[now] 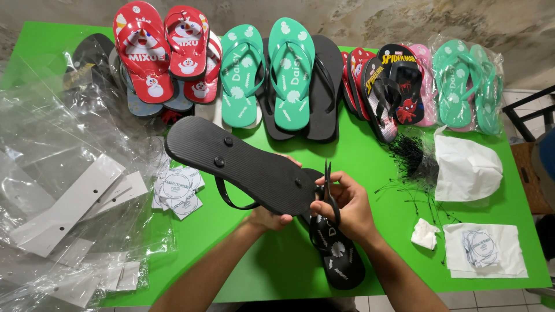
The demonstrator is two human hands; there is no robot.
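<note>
The left hand (270, 218) grips the heel end of a black rubber flip-flop (243, 164) turned sole-up above the bright green table (277, 266). The right hand (342, 207), fingers curled shut, holds small black scissors (328, 188) just beside that heel, over a second black flip-flop (338, 257). Behind the upturned sandal lie rows of red, teal and black flip-flops (292, 75); left of it, clear plastic bags (63, 173). A stained concrete wall (370, 20) backs the table.

Green table (370, 173), flip-flop rows (292, 75), clear plastic bags (52, 150), round labels (179, 190)
</note>
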